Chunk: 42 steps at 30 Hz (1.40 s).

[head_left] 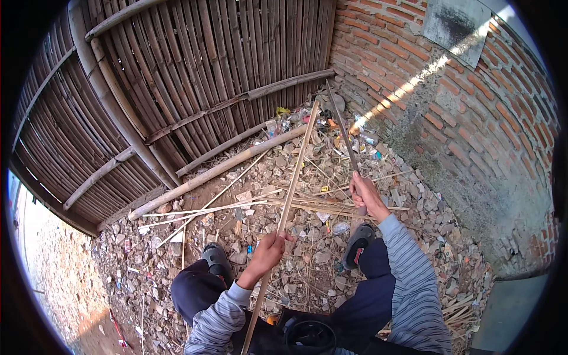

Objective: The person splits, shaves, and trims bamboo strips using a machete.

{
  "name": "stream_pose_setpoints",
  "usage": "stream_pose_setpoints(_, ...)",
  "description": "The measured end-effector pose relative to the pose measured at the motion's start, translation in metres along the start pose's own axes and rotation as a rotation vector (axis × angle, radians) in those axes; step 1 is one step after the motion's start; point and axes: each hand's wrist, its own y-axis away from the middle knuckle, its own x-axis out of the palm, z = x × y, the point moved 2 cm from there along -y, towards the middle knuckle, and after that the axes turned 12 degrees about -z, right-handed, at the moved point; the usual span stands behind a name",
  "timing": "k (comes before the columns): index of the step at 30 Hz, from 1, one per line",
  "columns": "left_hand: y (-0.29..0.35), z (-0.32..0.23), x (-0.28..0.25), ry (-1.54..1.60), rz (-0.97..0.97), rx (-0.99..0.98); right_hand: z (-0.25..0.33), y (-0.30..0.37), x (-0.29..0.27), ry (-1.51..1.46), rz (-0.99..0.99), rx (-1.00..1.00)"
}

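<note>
My left hand (269, 254) is closed around a long, pale bamboo strip (299, 160), which slants up and away from my lap. In my right hand (368, 196) is a long, narrow machete (341, 127) with a dark blade, gripped by its handle and pointing away from me. The blade stands to the right of the strip and appears apart from it. Several split bamboo strips (204, 211) lie crossed on the ground beyond my feet.
A bamboo slat fence (207, 65) rises ahead on the left, with a thick bamboo pole (219, 173) along its foot. At the right stands a brick wall (402, 53). Rubble and litter (319, 257) cover the ground. More thin strips (461, 313) are heaped at the lower right.
</note>
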Motion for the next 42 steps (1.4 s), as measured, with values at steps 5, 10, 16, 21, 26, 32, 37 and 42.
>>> stream_pose_setpoints(5, -0.005, 0.0, 0.001, -0.085, -0.053, 0.125, 0.001, 0.019, 0.025, -0.204, 0.161, 0.226)
stream_pose_setpoints(10, -0.002, -0.003, -0.001, -0.137, -0.102, 0.176, -0.02, 0.006, 0.025, 0.192, 0.222, 0.055)
stream_pose_setpoints(16, 0.003, -0.012, -0.003, 0.047, -0.013, -0.051, -0.04, -0.007, 0.013, 0.739, 0.08, -0.298)
stream_pose_setpoints(21, -0.007, -0.005, -0.005, 0.136, -0.045, -0.089, -0.03, -0.008, 0.012, 0.707, 0.017, -0.32)
stream_pose_setpoints(26, -0.017, -0.009, -0.011, -0.337, -0.229, 0.273, 0.011, -0.003, -0.013, 0.515, -0.094, -0.364)
stream_pose_setpoints(32, -0.043, -0.116, 0.026, -0.593, -0.169, 0.676, 0.073, 0.048, -0.063, 0.076, -0.401, -0.381)
stream_pose_setpoints(37, -0.129, -0.232, 0.102, -0.745, -0.127, 1.024, 0.096, 0.089, -0.081, -0.186, -0.594, -0.477)
stream_pose_setpoints(42, -0.196, -0.3, 0.225, -0.895, -0.077, 1.078, 0.093, 0.117, -0.097, -0.241, -0.721, -0.509)
